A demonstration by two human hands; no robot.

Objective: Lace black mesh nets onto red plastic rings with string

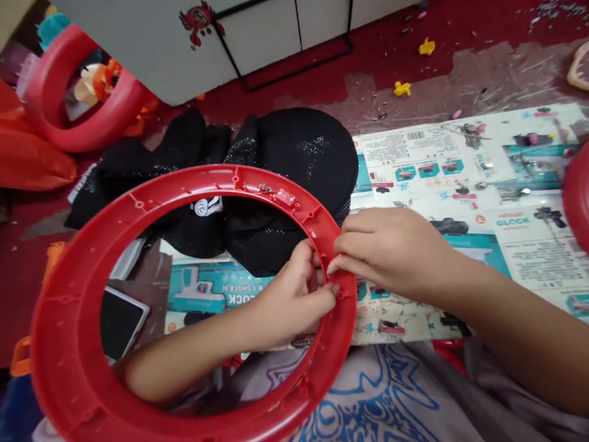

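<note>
A large red plastic ring (69,301) is tilted toward me, its hollow, ribbed inner side showing small posts. My left hand (299,294) reaches through the opening and is closed on the ring's right side, thumb on the channel and fingers behind the inner rim. Above it, my right hand (381,245) has its fingertips pinched together in the channel at the right side; whatever is between them is hidden. A small translucent pink piece (284,197) sits in the upper part of the channel, beside tiny metallic bits (264,188).
Below the ring lie a black mesh cloth item (299,135) and a printed cardboard sheet (529,245). A dark-screened phone-like device (120,322) lies at left. Another red ring (50,116) and an orange bag (32,147) are farther left. Yellow pieces (427,46) lie on the red floor.
</note>
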